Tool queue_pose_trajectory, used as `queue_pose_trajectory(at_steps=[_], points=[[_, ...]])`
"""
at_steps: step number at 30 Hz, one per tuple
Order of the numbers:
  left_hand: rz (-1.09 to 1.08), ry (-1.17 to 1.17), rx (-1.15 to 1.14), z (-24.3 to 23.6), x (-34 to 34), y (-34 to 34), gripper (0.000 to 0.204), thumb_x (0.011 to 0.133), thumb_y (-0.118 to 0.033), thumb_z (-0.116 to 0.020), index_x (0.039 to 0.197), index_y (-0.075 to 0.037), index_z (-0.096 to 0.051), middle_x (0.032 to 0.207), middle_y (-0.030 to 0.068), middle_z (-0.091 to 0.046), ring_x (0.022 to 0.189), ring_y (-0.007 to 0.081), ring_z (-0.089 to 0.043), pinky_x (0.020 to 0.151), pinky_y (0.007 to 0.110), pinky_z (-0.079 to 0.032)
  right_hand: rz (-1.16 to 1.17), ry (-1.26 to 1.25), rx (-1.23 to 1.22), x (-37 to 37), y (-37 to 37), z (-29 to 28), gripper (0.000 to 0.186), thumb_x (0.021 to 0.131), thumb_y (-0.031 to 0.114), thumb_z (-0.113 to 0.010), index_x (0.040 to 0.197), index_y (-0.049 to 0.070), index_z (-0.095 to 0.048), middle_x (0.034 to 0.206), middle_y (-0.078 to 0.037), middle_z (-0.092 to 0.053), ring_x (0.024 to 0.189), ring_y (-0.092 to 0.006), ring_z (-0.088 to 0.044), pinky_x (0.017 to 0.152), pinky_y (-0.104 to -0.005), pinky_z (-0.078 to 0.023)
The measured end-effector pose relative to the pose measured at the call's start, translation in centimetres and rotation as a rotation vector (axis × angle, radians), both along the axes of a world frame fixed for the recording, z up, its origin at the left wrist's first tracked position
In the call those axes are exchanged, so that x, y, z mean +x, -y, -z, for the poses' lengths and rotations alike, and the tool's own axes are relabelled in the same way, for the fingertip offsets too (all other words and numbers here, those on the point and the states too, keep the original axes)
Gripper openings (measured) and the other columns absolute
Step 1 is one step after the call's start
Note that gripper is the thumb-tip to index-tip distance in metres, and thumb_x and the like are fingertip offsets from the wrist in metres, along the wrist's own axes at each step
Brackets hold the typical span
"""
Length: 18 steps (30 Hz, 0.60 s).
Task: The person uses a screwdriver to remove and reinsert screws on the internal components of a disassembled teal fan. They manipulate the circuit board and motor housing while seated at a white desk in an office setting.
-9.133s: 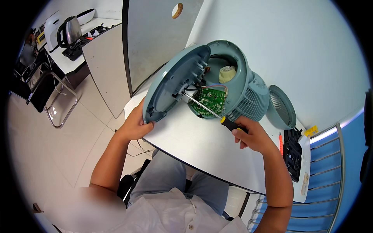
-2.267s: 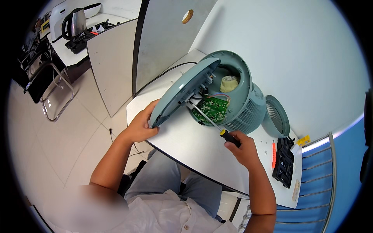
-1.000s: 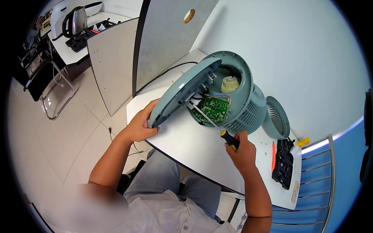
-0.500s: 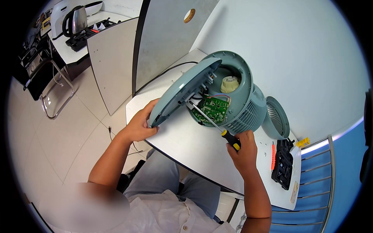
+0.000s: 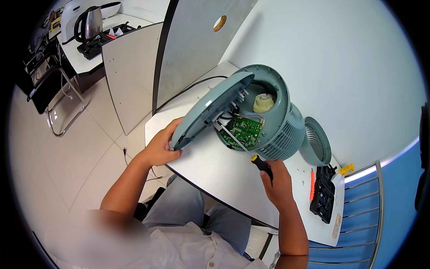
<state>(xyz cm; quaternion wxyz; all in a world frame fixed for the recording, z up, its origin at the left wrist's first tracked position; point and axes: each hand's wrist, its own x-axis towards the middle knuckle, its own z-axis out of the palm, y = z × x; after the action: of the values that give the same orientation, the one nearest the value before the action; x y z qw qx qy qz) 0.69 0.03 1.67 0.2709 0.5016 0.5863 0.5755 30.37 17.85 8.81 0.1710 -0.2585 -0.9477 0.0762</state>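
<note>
One black case is set at right; left hand is clamped on one cover, right hand on one screwdriver.

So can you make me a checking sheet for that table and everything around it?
Surface: white table, with tiny loose bits toward the right
Job's things: open blue-green housing, tilted cover, green circuit board, screwdriver
Clutter: black tool case, thin orange tool, round blue-green part
Hands: left hand grips the cover; right hand grips the screwdriver, tip near the cover's inside
Cables: black cable behind the cover; thin cord below the table
Surroundings: metal railing right; kettle and chair left
</note>
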Motion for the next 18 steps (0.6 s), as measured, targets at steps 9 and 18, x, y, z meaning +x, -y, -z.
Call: queue_pose_trajectory(at_steps=[9,18], points=[[0.013,0.029,-0.006,-0.2,0.2,0.0,0.083,0.064,0.000,-0.057,0.143,-0.010,-0.032,0.132,0.0125,-0.049,0.125,0.0239,-0.046,0.108,0.035,-0.031,0.301,0.133,-0.123,-1.4,1.2,-1.6,0.034,0.074,0.014,-0.075,0.094,0.005,-0.049,0.093,-0.015,-0.060,0.081,-0.0305,-0.061,0.065,-0.0359,-0.049],[0.016,-0.008,0.017,-0.3,0.1,0.1,0.083,0.064,0.000,-0.056,0.143,-0.010,-0.032,0.133,0.0129,-0.049,0.126,0.0245,-0.047,0.108,0.035,-0.031,0.049,-0.039,-0.002,-0.2,0.2,-0.4,0.035,0.074,0.012,-0.072,0.104,0.006,-0.056,0.086,-0.012,-0.057,0.078,-0.0319,-0.058,0.068,-0.0387,-0.047]])
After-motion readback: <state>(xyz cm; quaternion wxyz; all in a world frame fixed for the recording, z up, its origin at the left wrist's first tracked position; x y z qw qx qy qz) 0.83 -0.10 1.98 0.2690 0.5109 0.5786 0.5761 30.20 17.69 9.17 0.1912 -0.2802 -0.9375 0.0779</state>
